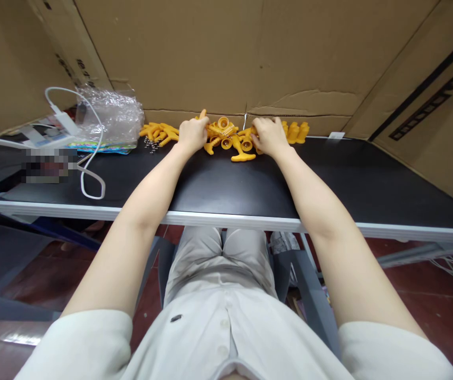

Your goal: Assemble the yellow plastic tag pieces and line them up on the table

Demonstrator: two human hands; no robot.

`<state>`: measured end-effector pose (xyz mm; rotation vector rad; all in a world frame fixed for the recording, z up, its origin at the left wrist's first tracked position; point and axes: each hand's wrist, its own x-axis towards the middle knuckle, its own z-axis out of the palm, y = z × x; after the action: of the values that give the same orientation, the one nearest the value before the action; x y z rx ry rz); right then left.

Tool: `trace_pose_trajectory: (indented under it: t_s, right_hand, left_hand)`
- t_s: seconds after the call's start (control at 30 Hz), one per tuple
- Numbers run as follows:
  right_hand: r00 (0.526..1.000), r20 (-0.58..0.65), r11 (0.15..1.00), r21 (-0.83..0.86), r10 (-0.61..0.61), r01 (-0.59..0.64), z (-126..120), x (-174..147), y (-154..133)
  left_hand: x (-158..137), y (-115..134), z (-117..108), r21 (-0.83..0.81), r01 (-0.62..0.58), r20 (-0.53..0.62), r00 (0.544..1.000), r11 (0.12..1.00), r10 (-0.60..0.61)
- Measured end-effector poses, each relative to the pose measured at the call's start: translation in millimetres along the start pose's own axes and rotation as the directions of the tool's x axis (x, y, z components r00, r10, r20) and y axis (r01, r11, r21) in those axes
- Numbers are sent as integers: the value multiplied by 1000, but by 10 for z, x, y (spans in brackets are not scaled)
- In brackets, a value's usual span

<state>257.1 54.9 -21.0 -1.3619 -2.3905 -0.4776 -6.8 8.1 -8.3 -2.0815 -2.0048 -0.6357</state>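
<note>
My left hand (192, 134) is closed at the left of a pile of yellow plastic parts (226, 132), and the tip of a yellow plastic part (203, 113) sticks up past its fingers. At the right of the pile, my right hand (270, 136) has its fingers curled down among the yellow pieces; what lies under them is mostly hidden. Several pieces in the pile have round, cup-like openings. A T-shaped yellow piece (243, 156) lies nearest to me. Branching yellow pieces (159, 132) lie left of my left hand, beside small metal screws or springs (152, 145).
Several yellow pieces stand upright in a row (298, 133) on the right. A clear plastic bag (110, 119) and a white cable (100, 132) lie on the left of the black table (234, 192). Cardboard walls (226, 58) close off the back and sides.
</note>
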Motion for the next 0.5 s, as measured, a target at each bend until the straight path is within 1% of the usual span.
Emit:
trace_pose_trajectory:
  t_s: [0.1, 0.17, 0.3, 0.43, 0.5]
  right_hand:
    - [990, -55, 991, -12, 130, -131, -104, -56, 97]
    - [965, -111, 970, -8, 239, -242, -161, -99, 188]
    - [871, -197, 893, 77, 450, -444, -163, -197, 449]
    - [780, -194, 802, 205, 594, -560, -2, -278, 765]
    - [735, -174, 752, 234, 655, -616, 111, -302, 912]
  left_hand:
    - [2, -59, -53, -55, 88, -9, 996, 995, -89]
    - [12, -115, -57, -90, 117, -35, 992, 989, -121]
    - [53, -268, 13, -163, 132, -110, 982, 978, -151]
    - [84, -414, 92, -228, 123, -171, 972, 966, -164]
    - [92, -470, 112, -256, 135, -195, 963, 957, -188]
